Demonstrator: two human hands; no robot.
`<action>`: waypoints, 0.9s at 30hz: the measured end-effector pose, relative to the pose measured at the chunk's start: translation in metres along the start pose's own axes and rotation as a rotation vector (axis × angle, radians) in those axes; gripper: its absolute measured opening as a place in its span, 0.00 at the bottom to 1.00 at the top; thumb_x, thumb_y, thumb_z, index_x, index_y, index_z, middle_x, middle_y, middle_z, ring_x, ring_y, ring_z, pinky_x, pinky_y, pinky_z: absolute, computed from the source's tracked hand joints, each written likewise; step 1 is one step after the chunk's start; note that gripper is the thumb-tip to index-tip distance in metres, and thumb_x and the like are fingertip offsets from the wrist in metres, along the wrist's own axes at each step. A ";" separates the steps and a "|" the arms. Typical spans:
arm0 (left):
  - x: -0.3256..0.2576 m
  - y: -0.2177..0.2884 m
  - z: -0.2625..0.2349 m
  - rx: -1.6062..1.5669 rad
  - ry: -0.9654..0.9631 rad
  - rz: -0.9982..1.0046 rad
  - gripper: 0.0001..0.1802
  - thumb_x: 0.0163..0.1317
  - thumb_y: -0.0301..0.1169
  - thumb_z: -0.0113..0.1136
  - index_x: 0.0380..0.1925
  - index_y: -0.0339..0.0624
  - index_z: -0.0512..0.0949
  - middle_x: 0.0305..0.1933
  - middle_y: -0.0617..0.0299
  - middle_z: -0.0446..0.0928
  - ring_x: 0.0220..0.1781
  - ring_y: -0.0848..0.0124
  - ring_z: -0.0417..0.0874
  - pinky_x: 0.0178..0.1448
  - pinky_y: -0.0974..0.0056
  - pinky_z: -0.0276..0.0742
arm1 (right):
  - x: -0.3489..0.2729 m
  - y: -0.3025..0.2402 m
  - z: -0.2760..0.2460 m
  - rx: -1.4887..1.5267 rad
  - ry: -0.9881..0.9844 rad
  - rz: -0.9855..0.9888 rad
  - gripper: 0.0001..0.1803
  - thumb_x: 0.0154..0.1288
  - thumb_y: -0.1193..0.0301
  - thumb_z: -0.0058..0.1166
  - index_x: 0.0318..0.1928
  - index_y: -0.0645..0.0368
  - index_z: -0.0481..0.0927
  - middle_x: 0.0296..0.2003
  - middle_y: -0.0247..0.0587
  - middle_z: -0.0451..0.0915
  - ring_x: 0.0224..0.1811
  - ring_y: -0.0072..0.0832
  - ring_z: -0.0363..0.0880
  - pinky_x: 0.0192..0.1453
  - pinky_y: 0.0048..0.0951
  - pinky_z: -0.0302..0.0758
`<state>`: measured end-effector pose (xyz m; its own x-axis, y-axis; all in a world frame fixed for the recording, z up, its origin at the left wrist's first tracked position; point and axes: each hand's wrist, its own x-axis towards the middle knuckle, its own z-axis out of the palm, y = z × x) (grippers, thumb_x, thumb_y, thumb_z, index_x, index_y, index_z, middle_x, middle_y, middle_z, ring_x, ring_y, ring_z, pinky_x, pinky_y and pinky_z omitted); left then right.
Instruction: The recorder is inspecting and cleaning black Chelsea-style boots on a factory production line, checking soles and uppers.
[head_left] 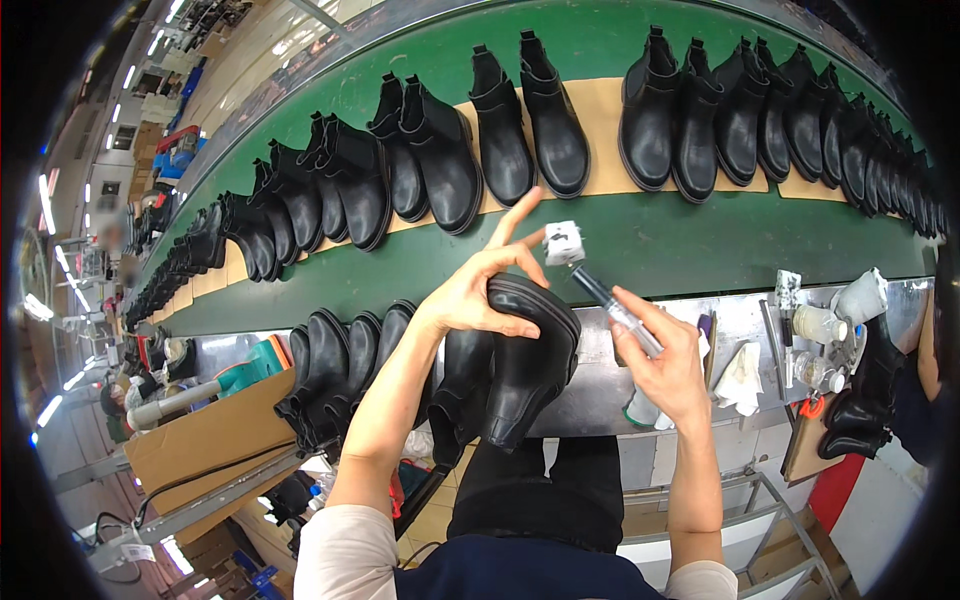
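left hand (475, 290): pinching, outer fingers (516, 217) spread | right hand (668, 362): curled in grip | both forearms (388, 400) forward

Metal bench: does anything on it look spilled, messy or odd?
No spill is evident. A white cloth lies crumpled on the metal bench, to the right of the right hand, looking untidy against the lined-up black ankle boots.

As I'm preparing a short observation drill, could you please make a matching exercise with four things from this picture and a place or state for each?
Things:
1. Left hand
2. Right hand
3. Crumpled white cloth
4. Tan sheets

Places or states:
A. Lying on the metal ledge
B. Under standing boots on the green surface
C. Gripping a black boot
D. Holding a slim tool

Pairs: 1-C, 2-D, 3-A, 4-B.
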<state>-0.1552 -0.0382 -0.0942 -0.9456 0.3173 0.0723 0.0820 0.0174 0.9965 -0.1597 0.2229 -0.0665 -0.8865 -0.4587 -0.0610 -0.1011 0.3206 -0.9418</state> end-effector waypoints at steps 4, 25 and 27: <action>0.005 0.008 0.002 -0.034 -0.105 -0.053 0.21 0.34 0.28 0.77 0.30 0.40 0.77 0.64 0.48 0.63 0.60 0.61 0.70 0.60 0.61 0.67 | -0.003 -0.012 0.003 -0.042 -0.043 -0.020 0.22 0.56 0.79 0.57 0.54 0.62 0.75 0.33 0.52 0.81 0.29 0.33 0.81 0.35 0.27 0.75; 0.015 -0.001 0.004 -0.047 0.057 -0.159 0.19 0.37 0.22 0.73 0.29 0.37 0.72 0.56 0.50 0.72 0.47 0.73 0.77 0.51 0.68 0.74 | -0.031 -0.025 0.025 -0.165 0.185 -0.232 0.20 0.49 0.82 0.58 0.47 0.64 0.80 0.25 0.45 0.80 0.22 0.35 0.79 0.27 0.28 0.74; 0.015 -0.003 0.004 -0.036 0.062 -0.147 0.19 0.37 0.22 0.73 0.29 0.37 0.72 0.56 0.50 0.71 0.47 0.73 0.77 0.50 0.68 0.74 | -0.030 -0.023 0.029 -0.188 0.207 -0.255 0.20 0.48 0.82 0.58 0.47 0.64 0.80 0.25 0.45 0.80 0.22 0.35 0.79 0.27 0.28 0.74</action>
<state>-0.1685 -0.0296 -0.0963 -0.9644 0.2543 -0.0730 -0.0690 0.0248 0.9973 -0.1182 0.2053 -0.0530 -0.8927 -0.3724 0.2536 -0.3942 0.3731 -0.8399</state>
